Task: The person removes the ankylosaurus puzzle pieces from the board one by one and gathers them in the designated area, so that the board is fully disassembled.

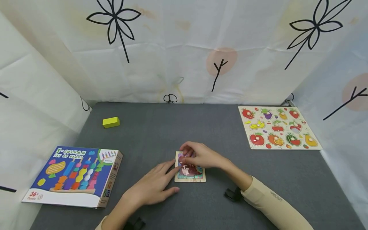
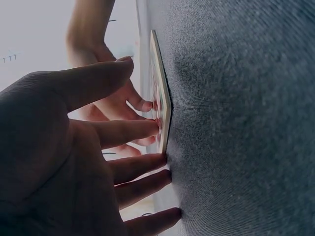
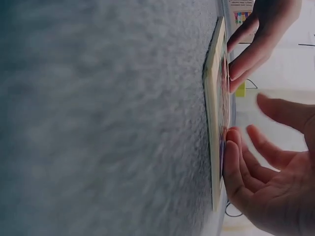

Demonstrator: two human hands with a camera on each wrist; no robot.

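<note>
A small wooden picture puzzle (image 1: 189, 180) with a pale frame lies flat in the middle of the table. My left hand (image 1: 153, 185) is spread at its left side, index fingertip on the picture. In the left wrist view, the other fingertips of the left hand (image 2: 83, 147) come down along the board's edge and the cloth. From the right, my right hand (image 1: 202, 155) reaches over the board's upper part and hides some of the picture. Bent fingers of that right hand (image 3: 266, 172) touch the picture surface in the right wrist view, with the thumb raised apart.
A boxed bead-stacking toy (image 1: 74, 175) lies at the left. Behind it is a yellow block (image 1: 111, 122). A fruit peg puzzle board (image 1: 280, 127) lies at the back right. White printed cloth (image 1: 178, 64) hangs around the grey table (image 1: 161, 127).
</note>
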